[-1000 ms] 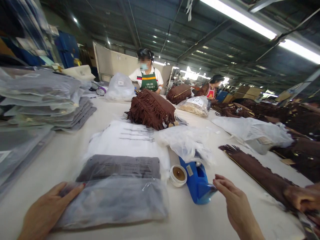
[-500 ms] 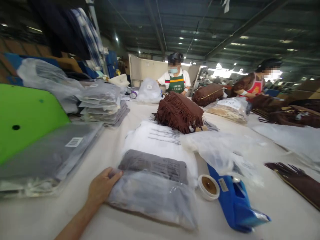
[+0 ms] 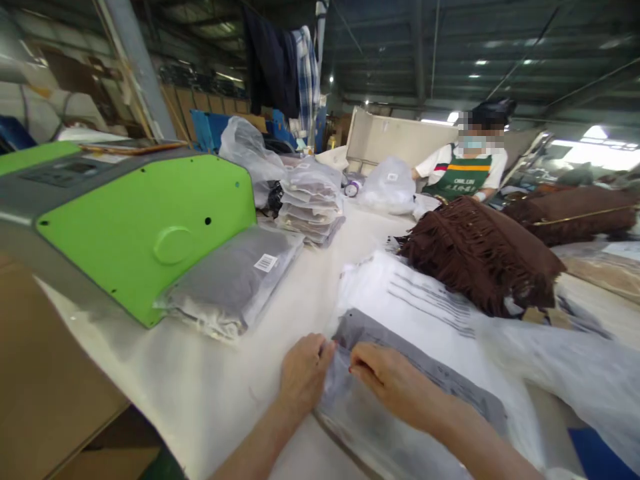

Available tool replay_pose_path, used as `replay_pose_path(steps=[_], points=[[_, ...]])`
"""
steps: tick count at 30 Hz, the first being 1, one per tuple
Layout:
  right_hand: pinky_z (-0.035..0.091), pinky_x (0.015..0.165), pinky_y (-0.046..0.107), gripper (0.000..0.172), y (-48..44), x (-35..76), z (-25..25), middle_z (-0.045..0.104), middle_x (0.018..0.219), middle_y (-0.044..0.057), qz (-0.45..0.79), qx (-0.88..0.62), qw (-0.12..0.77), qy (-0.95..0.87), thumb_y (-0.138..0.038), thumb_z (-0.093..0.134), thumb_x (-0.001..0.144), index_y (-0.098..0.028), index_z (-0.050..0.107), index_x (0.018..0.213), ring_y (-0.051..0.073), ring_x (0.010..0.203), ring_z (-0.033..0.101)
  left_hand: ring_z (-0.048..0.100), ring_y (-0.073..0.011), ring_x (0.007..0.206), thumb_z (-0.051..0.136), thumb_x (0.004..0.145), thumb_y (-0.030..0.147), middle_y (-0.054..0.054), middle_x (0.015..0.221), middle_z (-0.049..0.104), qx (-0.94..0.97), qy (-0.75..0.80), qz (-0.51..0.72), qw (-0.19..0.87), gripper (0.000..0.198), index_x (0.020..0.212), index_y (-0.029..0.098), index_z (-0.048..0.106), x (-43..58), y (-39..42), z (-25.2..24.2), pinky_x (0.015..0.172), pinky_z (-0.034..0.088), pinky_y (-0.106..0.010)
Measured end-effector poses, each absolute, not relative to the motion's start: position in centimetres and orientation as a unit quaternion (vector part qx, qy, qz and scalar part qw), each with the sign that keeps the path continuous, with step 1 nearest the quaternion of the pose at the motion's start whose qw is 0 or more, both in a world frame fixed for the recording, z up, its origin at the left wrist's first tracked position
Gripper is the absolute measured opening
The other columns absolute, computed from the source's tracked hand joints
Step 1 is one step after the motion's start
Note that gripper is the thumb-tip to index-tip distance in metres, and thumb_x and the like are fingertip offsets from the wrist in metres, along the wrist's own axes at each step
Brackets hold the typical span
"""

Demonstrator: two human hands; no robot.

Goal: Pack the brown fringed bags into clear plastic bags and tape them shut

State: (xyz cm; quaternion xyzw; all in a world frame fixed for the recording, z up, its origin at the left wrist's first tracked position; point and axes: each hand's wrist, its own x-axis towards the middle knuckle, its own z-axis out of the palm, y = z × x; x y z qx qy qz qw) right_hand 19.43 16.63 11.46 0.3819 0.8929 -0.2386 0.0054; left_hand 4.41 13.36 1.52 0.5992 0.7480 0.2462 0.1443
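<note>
A clear plastic bag (image 3: pixel 370 420) with a flat item inside lies on the table in front of me. At its upper left corner, my left hand (image 3: pixel 306 373) pinches the edge between thumb and fingers. Just to the right, my right hand (image 3: pixel 393 381) has its fingers curled together on the same bag's top edge. Along that edge shows a dark grey flap or panel (image 3: pixel 425 363), partly covered by my right hand. White printed plastic bags (image 3: pixel 380 287) lie flat behind it.
A green and grey machine (image 3: pixel 145 233) stands at left, with a bagged grey item (image 3: pixel 230 280) against it. Behind are stacked bagged items (image 3: pixel 313 200). Brown fringed goods (image 3: pixel 480 253) and loose plastic (image 3: pixel 585 360) lie right. A person in a green apron (image 3: pixel 463 177) stands across the table.
The view has swung left, showing more of the green machine. My right hand has come in and closed on the bag's top edge beside my left hand, which stays on the corner.
</note>
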Motion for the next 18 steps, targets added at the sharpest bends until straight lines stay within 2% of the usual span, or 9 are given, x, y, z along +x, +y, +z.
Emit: replay_pose_path(steps=[3,5,8,9,11,14,16,18], points=[[0.038,0.067,0.024,0.011,19.3,16.7,9.1,0.065,0.077,0.001,-0.189,0.408,0.062,0.891,-0.014,0.050,0.079,-0.020,0.056,0.071,0.015,0.077,0.060,0.054,-0.0164,0.075,0.040,0.091,0.029,-0.001,0.075,0.058,0.608,0.743,0.239,0.148,0.025,0.072,0.020,0.053,4.5,13.5,1.5,0.067,0.034,-0.027],[0.037,0.061,0.026,0.004,20.2,16.3,7.9,0.065,0.075,0.004,-0.162,0.452,0.072,0.874,-0.019,0.060,0.072,-0.019,0.057,0.075,0.019,0.075,0.061,0.054,-0.0177,0.078,0.041,0.090,0.026,-0.002,0.076,0.059,0.612,0.741,0.234,0.148,0.023,0.072,0.020,0.054,4.5,13.6,1.5,0.069,0.035,-0.028],[0.033,0.056,0.028,0.031,20.8,16.9,7.7,0.065,0.076,0.006,-0.114,0.512,0.071,0.848,-0.034,0.069,0.064,-0.018,0.055,0.086,0.025,0.074,0.062,0.054,-0.0195,0.080,0.043,0.089,0.024,-0.003,0.077,0.059,0.611,0.742,0.237,0.145,0.020,0.073,0.020,0.055,4.6,13.4,1.6,0.071,0.036,-0.030],[0.032,0.055,0.028,0.033,21.0,17.3,7.9,0.065,0.075,0.005,-0.103,0.526,0.067,0.842,-0.038,0.069,0.064,-0.019,0.054,0.086,0.025,0.073,0.062,0.054,-0.0199,0.080,0.043,0.089,0.023,-0.004,0.077,0.058,0.609,0.742,0.242,0.143,0.019,0.073,0.019,0.055,4.7,13.3,1.6,0.071,0.036,-0.031],[0.031,0.054,0.027,0.026,21.1,18.2,8.4,0.064,0.071,0.002,-0.086,0.551,0.054,0.828,-0.040,0.064,0.069,-0.021,0.053,0.082,0.023,0.071,0.061,0.054,-0.0205,0.080,0.044,0.087,0.023,-0.004,0.077,0.058,0.603,0.742,0.257,0.140,0.017,0.074,0.019,0.054,4.8,13.2,1.5,0.072,0.037,-0.032],[0.035,0.057,0.028,0.009,20.2,20.6,8.8,0.063,0.075,0.003,-0.055,0.600,0.011,0.798,-0.030,0.048,0.081,-0.022,0.050,0.082,0.020,0.072,0.061,0.054,-0.0194,0.079,0.045,0.086,0.023,-0.003,0.079,0.057,0.592,0.738,0.294,0.138,0.012,0.077,0.019,0.052,4.9,13.3,1.3,0.073,0.039,-0.032],[0.040,0.060,0.029,0.012,18.4,23.6,8.3,0.062,0.082,0.004,-0.037,0.619,-0.055,0.783,-0.030,0.040,0.085,-0.022,0.050,0.084,0.019,0.071,0.060,0.055,-0.0186,0.081,0.045,0.085,0.024,-0.003,0.083,0.057,0.581,0.734,0.323,0.141,0.009,0.082,0.019,0.052,4.7,13.5,1.3,0.075,0.041,-0.032],[0.044,0.059,0.030,0.023,15.7,27.7,6.8,0.062,0.082,0.003,-0.029,0.599,-0.166,0.783,-0.046,0.042,0.083,-0.025,0.052,0.084,0.018,0.067,0.060,0.056,-0.0179,0.083,0.046,0.084,0.026,-0.003,0.088,0.058,0.570,0.726,0.353,0.151,0.011,0.089,0.019,0.052,4.2,13.5,1.4,0.077,0.043,-0.031]])
